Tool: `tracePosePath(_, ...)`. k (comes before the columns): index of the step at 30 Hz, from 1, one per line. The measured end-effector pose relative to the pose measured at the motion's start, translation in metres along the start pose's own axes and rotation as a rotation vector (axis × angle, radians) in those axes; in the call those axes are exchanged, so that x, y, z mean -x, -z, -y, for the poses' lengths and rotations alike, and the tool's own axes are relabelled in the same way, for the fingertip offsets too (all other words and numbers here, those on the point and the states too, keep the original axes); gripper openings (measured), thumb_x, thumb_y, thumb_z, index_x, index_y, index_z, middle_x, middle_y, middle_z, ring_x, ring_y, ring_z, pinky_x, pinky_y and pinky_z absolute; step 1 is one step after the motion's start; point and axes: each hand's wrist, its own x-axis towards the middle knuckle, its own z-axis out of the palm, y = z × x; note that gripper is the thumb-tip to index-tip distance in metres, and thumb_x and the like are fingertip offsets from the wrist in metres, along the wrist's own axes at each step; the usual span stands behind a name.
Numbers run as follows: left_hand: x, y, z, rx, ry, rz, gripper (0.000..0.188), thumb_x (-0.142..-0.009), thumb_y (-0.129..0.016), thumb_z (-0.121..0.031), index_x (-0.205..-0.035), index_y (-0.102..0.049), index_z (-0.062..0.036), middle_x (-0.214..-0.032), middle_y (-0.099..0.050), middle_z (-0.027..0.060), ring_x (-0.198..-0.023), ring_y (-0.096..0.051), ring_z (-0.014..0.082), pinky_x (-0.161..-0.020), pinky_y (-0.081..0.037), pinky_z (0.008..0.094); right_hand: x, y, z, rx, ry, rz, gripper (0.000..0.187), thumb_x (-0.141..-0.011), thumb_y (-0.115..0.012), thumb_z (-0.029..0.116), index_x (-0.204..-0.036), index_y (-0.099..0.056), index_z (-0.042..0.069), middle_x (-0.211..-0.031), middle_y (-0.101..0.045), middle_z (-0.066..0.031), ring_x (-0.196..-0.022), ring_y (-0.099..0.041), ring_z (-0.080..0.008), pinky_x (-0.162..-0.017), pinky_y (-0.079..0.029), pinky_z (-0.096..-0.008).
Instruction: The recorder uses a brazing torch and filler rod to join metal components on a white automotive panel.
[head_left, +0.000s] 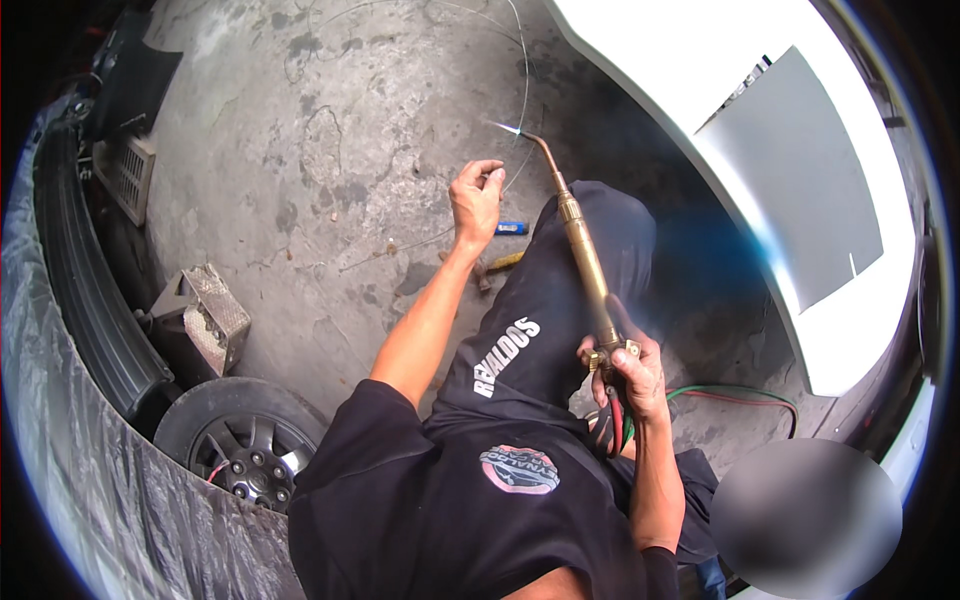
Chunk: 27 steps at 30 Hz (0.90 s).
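My right hand point(640, 372) is wrapped round the valve end of a long brass gas torch point(586, 255), with red and green hoses below it. The torch points up and away over my dark trouser leg. From its bent copper tip a small bluish-white flame point(508, 128) burns toward the left. Left of the torch, my left hand point(477, 205) is closed in a pinch on a thin wire point(526, 85). This wire curves up past the flame and on over the floor.
A white car body panel point(660, 40) with a grey area arches along the right. On the concrete floor lie a blue object point(512, 228) and a yellow-handled tool point(505, 262). A wheel point(250, 450), metal bracket point(215, 320) and plastic sheeting point(120, 500) stand left. A blurred patch covers the lower right.
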Motion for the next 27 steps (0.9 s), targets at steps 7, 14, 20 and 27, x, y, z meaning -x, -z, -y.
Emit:
tracePosePath(7,0.002,0.001,-0.011,0.017,0.026,-0.007,0.012,-0.096,-0.069,-0.001,-0.106,-0.072,0.0023,-0.08,-0.068,0.0023,-0.062,-0.06,0.0068,-0.056,-0.048,0.0251,0.0,-0.009,0.009,0.052,-0.054,-0.086,0.089,-0.082,-0.074,-0.009,-0.161,-0.033,0.003,-0.101,-0.068,-0.0202,-0.068,-0.067,-0.0186,-0.048,-0.058,-0.0287)
tracePosePath(14,0.0,0.001,-0.009,-0.007,0.011,-0.013,0.011,-0.095,-0.069,-0.001,-0.105,-0.072,0.0023,-0.083,-0.069,0.0028,-0.062,-0.061,0.0072,-0.056,-0.048,0.0247,0.0,-0.009,0.012,0.054,-0.063,-0.084,0.089,-0.084,-0.074,-0.007,-0.161,-0.032,0.001,-0.101,-0.068,-0.0196,-0.072,-0.067,-0.0189,-0.048,-0.058,-0.0287)
tracePosePath(20,-0.001,0.002,-0.006,0.008,0.015,-0.01,0.011,-0.095,-0.07,-0.001,-0.105,-0.072,0.0026,-0.084,-0.069,0.0032,-0.062,-0.061,0.0074,-0.056,-0.048,0.0248,-0.001,-0.007,0.012,0.071,-0.074,-0.079,0.089,-0.084,-0.074,-0.006,-0.162,-0.031,0.0,-0.101,-0.068,-0.0194,-0.071,-0.067,-0.0192,-0.047,-0.058,-0.0288)
tracePosePath(27,-0.001,0.001,-0.005,0.011,0.031,-0.007,0.012,-0.095,-0.07,-0.001,-0.105,-0.072,0.0026,-0.083,-0.069,0.0032,-0.062,-0.061,0.0073,-0.056,-0.048,0.0248,-0.001,0.002,0.005,0.029,-0.02,-0.023,0.088,-0.087,-0.077,0.01,-0.162,-0.03,0.0,-0.101,-0.068,-0.0214,-0.064,-0.067,-0.0206,-0.046,-0.057,-0.0297)
